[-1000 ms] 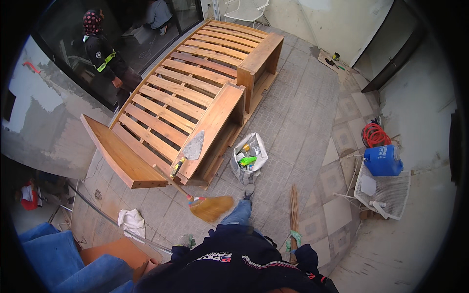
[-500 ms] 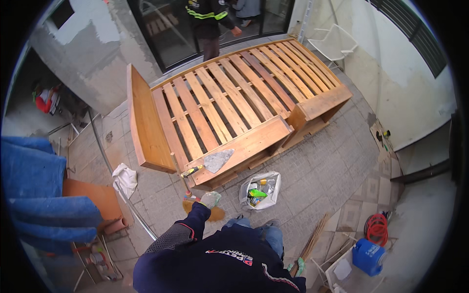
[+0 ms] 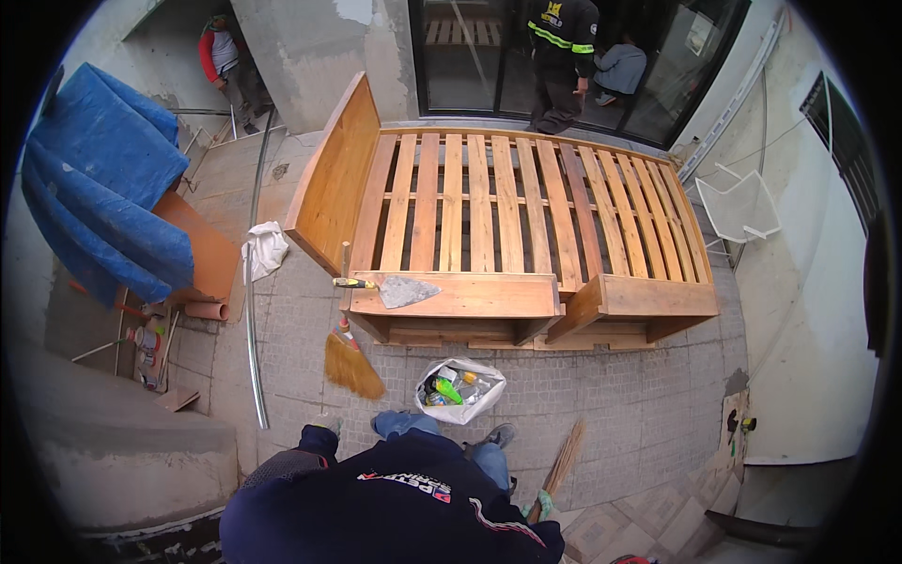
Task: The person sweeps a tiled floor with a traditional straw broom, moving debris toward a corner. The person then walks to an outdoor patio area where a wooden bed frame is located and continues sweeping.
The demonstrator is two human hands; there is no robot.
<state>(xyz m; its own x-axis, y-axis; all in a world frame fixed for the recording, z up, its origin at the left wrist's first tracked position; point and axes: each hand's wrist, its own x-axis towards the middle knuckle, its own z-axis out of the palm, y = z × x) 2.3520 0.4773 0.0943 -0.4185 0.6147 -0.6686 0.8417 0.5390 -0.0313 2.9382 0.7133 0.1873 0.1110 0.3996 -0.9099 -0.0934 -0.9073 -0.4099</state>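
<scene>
My right hand (image 3: 540, 508), in a pale green glove, is closed around the handle end of a stick broom (image 3: 567, 456). Its bundle of thin sticks slants up and away from my body. My left hand (image 3: 327, 423), also gloved, hangs beside my left leg, its fingers mostly hidden. A soft straw broom (image 3: 353, 367) is nearest to it, apart from the hand, its handle rising against the wooden bed frame (image 3: 489, 299). On the frame's near ledge lies a trowel (image 3: 410, 291) with a yellow and black handle. A white sack (image 3: 484, 399) of bottles and litter stands before my feet.
Blue tarp (image 3: 103, 179) covers boards at the left, by a long metal pipe (image 3: 252, 348) and a white cloth (image 3: 266, 250). One person (image 3: 562, 56) stands behind the bed frame, another (image 3: 224, 61) in the far-left opening. A white chair (image 3: 740, 207) is by the right wall.
The view has turned, so the bed frame now lies more level. My left hand has drawn back toward my body, away from the straw broom. My right hand still holds the stick broom.
</scene>
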